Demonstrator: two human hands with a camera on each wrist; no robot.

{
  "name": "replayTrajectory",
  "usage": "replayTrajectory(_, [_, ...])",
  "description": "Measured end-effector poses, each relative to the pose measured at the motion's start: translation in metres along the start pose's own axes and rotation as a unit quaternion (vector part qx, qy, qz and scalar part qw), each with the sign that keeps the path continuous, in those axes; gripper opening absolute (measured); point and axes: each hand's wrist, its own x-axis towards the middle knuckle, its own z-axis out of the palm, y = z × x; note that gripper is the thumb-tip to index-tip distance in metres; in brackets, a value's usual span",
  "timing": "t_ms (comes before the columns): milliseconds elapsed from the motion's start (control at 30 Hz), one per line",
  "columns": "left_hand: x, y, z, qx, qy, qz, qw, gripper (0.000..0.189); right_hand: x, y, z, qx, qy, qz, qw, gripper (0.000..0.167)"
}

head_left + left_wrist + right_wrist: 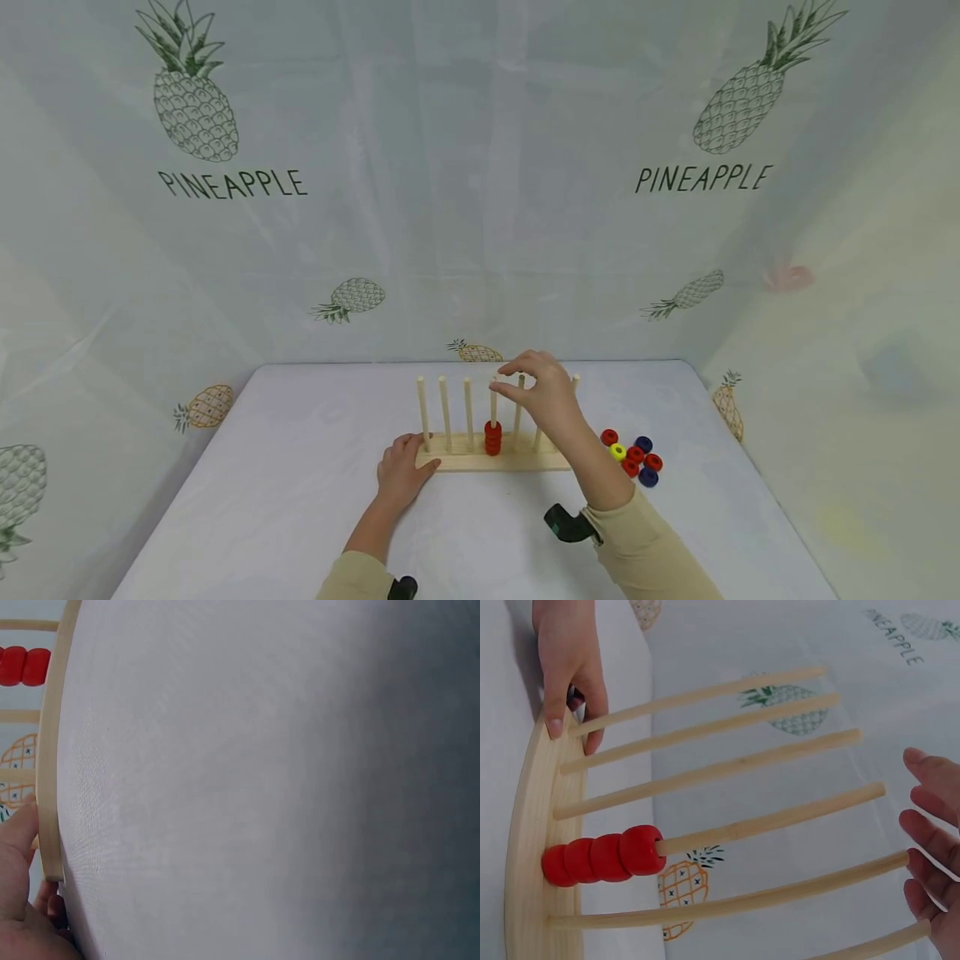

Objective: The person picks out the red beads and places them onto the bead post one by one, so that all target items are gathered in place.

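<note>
A wooden peg board (465, 461) with a row of upright pegs stands on the table. My left hand (402, 473) grips its left end, thumb in front and fingers round the back; in the left wrist view that hand (19, 885) shows at the lower left. Several red beads (604, 857) are stacked on one middle peg (780, 817), low down by the base. My right hand (543, 392) hovers at that peg's top, thumb and fingers apart. Nothing lies between its fingers (930, 832), which are near the peg tips in the right wrist view.
Loose beads lie on the table right of the board: several red beads (635, 454), a yellow bead (617, 452) and two blue beads (648, 477). The white table (300, 517) meets a pineapple-print curtain (480, 208) at the back. My right forearm crosses before the board's right end.
</note>
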Motion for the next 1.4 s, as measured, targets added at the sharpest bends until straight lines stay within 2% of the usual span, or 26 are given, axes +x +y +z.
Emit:
replayTrajectory(167, [0.002, -0.001, -0.001, -0.003, -0.025, -0.029, 0.9993, 0.051, -0.006, 0.003, -0.003, 0.018, 0.019, -0.017, 0.9995, 0.018])
replayTrajectory(400, [0.003, 0.004, -0.005, -0.006, -0.021, -0.025, 0.9994, 0.051, -0.013, 0.007, -0.008, 0.009, 0.042, -0.033, 0.9986, 0.017])
replayTrajectory(833, [0.001, 0.009, -0.008, -0.010, -0.026, -0.028, 0.9992, 0.051, -0.030, 0.015, -0.017, 0.043, 0.074, -0.032, 0.9958, 0.017])
replayTrajectory(1133, [0.000, 0.010, -0.008, -0.011, -0.031, -0.027, 0.9991, 0.051, -0.041, 0.021, -0.019, 0.035, 0.075, 0.006, 0.9966, 0.016])
replayTrajectory(1400, [0.000, 0.009, -0.006, -0.004, -0.028, -0.023, 0.9993, 0.050, -0.052, 0.029, -0.018, 0.060, 0.069, 0.050, 0.9946, 0.018])
